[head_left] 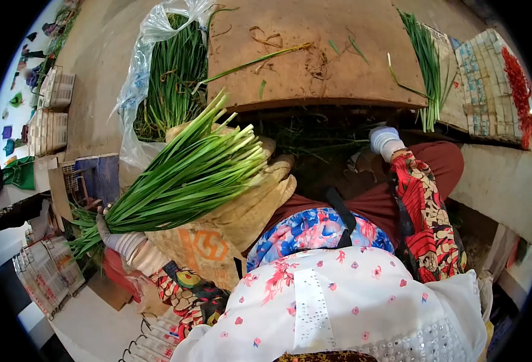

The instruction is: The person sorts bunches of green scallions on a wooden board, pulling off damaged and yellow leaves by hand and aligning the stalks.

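My left hand point(104, 227), in a striped cuff, is closed round the leafy end of a large bunch of green stalks point(181, 172). The pale cut ends of the bunch point up and to the right. Under it lies a tan sack point(217, 226) with orange print, spread over my leg. My right hand point(379, 158) hangs low beyond my right knee, near the shadowed gap below the wooden board; its fingers are hidden behind the white striped cuff, so what it holds cannot be made out.
A wooden board point(314, 54) bears loose stalks and scraps. Left of it, a clear plastic bag point(134, 84) holds more greens point(175, 78). Right of it lie a small bundle of greens point(427, 72), a woven crate point(483, 84) and red ties point(517, 90). Baskets point(49, 130) stand at left.
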Motion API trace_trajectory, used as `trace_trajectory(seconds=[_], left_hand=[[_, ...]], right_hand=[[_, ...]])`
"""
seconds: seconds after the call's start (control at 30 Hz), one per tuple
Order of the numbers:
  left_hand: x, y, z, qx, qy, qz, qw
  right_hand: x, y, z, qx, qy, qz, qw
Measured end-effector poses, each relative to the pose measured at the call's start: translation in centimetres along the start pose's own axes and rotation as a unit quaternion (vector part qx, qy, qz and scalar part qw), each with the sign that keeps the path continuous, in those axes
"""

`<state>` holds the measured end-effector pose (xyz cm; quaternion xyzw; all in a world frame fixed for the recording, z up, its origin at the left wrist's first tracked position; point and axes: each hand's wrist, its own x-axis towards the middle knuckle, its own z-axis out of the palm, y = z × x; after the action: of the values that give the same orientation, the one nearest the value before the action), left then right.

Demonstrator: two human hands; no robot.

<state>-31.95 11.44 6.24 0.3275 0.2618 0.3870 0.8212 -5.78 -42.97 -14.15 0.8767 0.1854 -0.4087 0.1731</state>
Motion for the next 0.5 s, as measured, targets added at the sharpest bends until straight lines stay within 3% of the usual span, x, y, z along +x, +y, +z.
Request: trace_trajectory(seconds=[0.07,0.1,0.13,0.17,0.23,0.27,0.3,0.33,0.4,0.5], left_hand=[[-0.3,-0.6,0.9,0.032,0.060,0.048,0.997],[-0.6,-1.0,1.4,0.032,0.061,0.050,0.996],[-0.9,-1.2,2.0,0.040,0.086,0.060,0.994],[-1.0,-1.2,2.4,0.048,0.108,0.070,0.990],[-0.7,-0.8,1.1,0.040,0.055,0.053,0.996],[-0.5,-0.6,0.8,0.029,0.007,0.034,0.999],[-0.7,-1.0,1.5,0.079,0.078,0.082,0.990],[-0.6,-0.9,1.5,0.078,0.074,0.084,0.991],[-0.4,-0.6,0.8,0.066,-0.010,0.074,0.995],[-1.2,-0.8,2.2,0.060,-0.007,0.073,0.995]], right_hand=[[0.3,-0.3,1.3,-0.023,-0.036,-0.037,0.998],[-3.0,-1.7,-0.4,-0.033,0.095,-0.105,0.989],[-3.6,-3.4,-2.1,0.020,0.117,-0.139,0.983],[-4.3,-5.1,-3.0,0.138,0.290,-0.230,0.919],[-7.1,-10.0,-7.2,0.337,0.395,-0.331,0.787],[-8.6,-11.9,-9.3,0.363,0.420,-0.364,0.748],[-9.9,-13.6,-11.4,0.361,0.397,-0.389,0.748],[-10.6,-15.1,-12.9,0.327,0.395,-0.412,0.753],[-10.6,-18.7,-14.8,0.200,0.389,-0.439,0.785],[-11.6,-22.5,-15.8,0.244,0.396,-0.508,0.725]])
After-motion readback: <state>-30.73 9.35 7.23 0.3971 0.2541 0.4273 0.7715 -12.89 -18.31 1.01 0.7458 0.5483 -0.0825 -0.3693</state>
